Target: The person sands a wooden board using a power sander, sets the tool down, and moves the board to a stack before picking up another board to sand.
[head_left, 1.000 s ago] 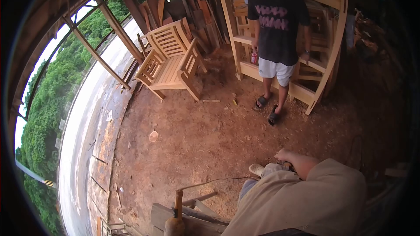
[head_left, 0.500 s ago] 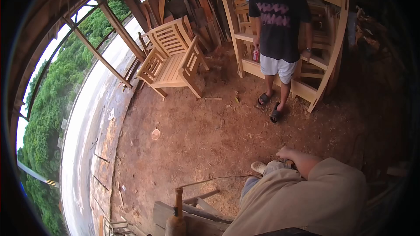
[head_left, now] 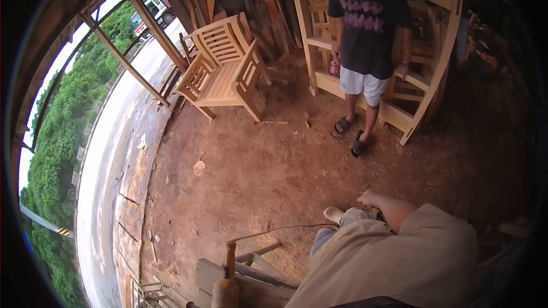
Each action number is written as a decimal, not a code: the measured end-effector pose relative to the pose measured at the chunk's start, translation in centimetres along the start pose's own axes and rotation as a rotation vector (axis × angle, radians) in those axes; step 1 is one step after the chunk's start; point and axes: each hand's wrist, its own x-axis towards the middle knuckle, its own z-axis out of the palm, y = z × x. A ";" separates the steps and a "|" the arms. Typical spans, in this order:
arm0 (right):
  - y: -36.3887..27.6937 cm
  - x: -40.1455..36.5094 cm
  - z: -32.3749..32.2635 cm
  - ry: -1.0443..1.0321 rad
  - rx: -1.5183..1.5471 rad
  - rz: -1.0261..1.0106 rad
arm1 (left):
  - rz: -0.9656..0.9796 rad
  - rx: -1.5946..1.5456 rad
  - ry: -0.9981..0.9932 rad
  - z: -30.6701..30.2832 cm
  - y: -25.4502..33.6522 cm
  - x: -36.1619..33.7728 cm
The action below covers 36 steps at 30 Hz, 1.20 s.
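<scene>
My right hand (head_left: 370, 197) shows beyond the beige sleeve, over the brown floor beside my lower body. Its fingers are too small and unclear to read, and no held thing can be made out. A small dark and yellow object (head_left: 376, 213) lies just below my right forearm in the picture, partly hidden by it. My left hand is out of sight. At the bottom, a yellow, bottle-shaped object (head_left: 226, 292) with a narrow neck stands by wooden boards (head_left: 262, 289). A thin cord (head_left: 285, 227) runs from near its top towards my light shoe (head_left: 333, 214).
A slatted wooden armchair (head_left: 220, 80) stands at the upper left. Another person (head_left: 371, 25) holds a red can (head_left: 334, 67) before a tall wooden frame (head_left: 432, 102). Planks (head_left: 274, 17) lean behind. Posts (head_left: 149, 23) border the road, where a truck (head_left: 153, 10) shows.
The view has shifted slightly, and the truck at the upper left now shows more fully. My right hand and the other person have barely moved.
</scene>
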 end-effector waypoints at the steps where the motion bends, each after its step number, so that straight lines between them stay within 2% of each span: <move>1: -0.2 -0.1 -0.1 -0.003 0.007 0.008 | 0.000 -0.005 0.003 -0.2 0.1 0.2; 9: -1.5 -0.4 0.1 0.048 -0.014 0.033 | -0.025 0.002 0.030 -0.2 -0.1 -0.2; 11: -1.8 -0.6 -0.6 -0.128 -0.187 -0.106 | -0.029 -0.001 0.023 -0.2 -0.2 -0.4; 12: -1.3 0.2 -0.1 -0.135 -0.191 -0.105 | -0.034 0.001 0.026 -0.1 -0.3 -0.4; 14: 1.7 4.9 2.3 -0.449 -0.205 -0.171 | -0.046 -0.002 0.027 -0.2 -0.1 -0.4; 15: 0.7 3.0 1.4 -0.456 -0.206 -0.166 | -0.053 0.001 0.032 -0.1 0.0 -0.4; 17: -3.7 -3.4 -1.6 -0.440 -0.126 0.007 | -0.067 0.001 0.041 -0.3 0.2 -0.3; 21: -3.2 -2.8 -0.6 -0.480 -0.168 0.061 | -0.118 -0.001 0.130 0.3 1.0 0.4; 22: -0.5 0.1 1.8 -0.487 -0.187 0.010 | -0.149 0.000 0.212 0.4 1.2 0.6; 24: 1.3 1.4 1.6 -0.486 -0.196 -0.025 | -0.257 0.002 0.694 0.1 2.3 1.0; 26: 2.0 -0.2 -0.4 -0.294 -0.321 -0.293 | -0.300 -0.159 1.121 -1.3 4.9 2.8; 27: 2.5 -0.8 -1.2 -0.301 -0.324 -0.285 | -0.276 -0.320 1.163 -1.6 7.8 4.2; 29: 2.8 -1.6 -3.2 -0.160 0.151 0.214 | -0.245 -1.176 0.620 -0.1 17.9 6.9; 30: 2.9 -1.5 -4.4 -0.149 0.160 0.220 | 0.114 -0.356 0.544 6.2 15.3 10.1; 31: 4.1 -0.7 -5.1 -0.106 0.173 0.188 | 0.149 -0.685 0.246 9.3 18.5 11.0; 32: 5.5 -0.7 -6.1 -0.057 0.192 0.166 | 0.169 -0.558 -0.075 14.4 19.3 12.5; 33: 5.6 -2.3 -8.4 -0.013 0.260 0.171 | 0.140 -0.405 -0.443 15.9 22.3 12.5; 34: 3.9 -4.8 -10.5 0.029 0.336 0.177 | 0.208 -0.305 -0.649 18.7 23.9 12.5; 35: 3.8 -5.8 -11.1 0.061 0.374 0.207 | 0.176 -0.286 -0.762 20.8 25.6 11.9; 36: 4.2 -7.0 -11.8 0.156 0.479 0.141 | 0.144 -0.263 -0.876 22.5 27.0 11.5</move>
